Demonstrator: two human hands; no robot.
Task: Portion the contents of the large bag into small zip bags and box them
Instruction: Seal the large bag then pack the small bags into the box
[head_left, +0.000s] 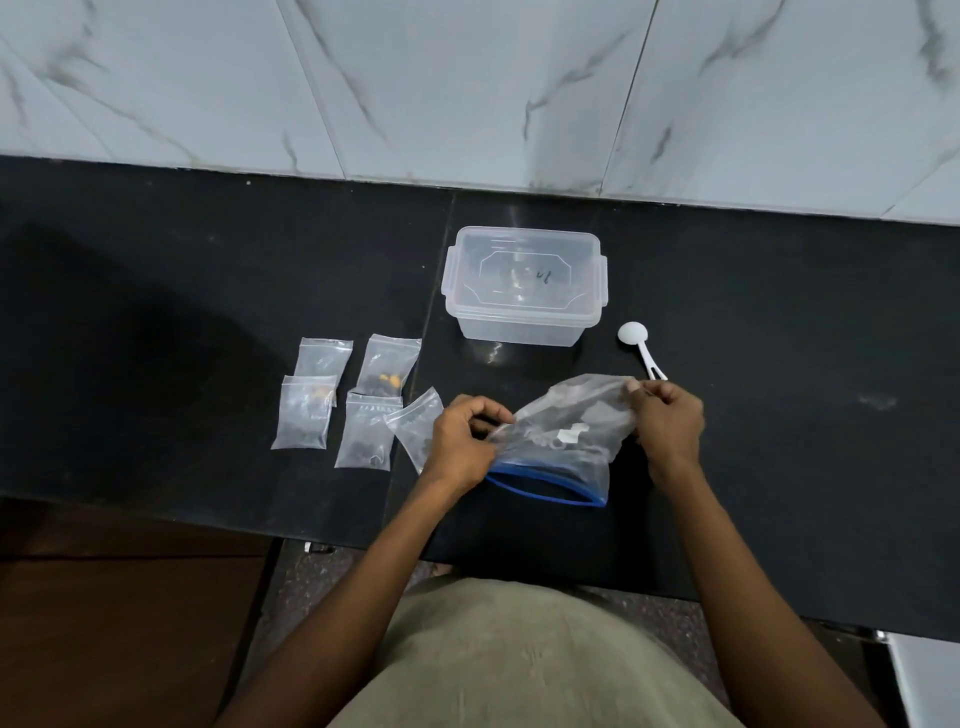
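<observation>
Both hands pinch the large zip bag (561, 441) by its far corners, left hand (462, 447) and right hand (667, 418), its blue zip mouth toward the person, likely to shift the contents. Five small zip bags (358, 402) wait left on the tabletop (156, 312), with the lidded box (522, 286) behind.

Black counter (208, 291) bears small zip bags (363, 405), lidded box (524, 286), white scoop (639, 345).
</observation>
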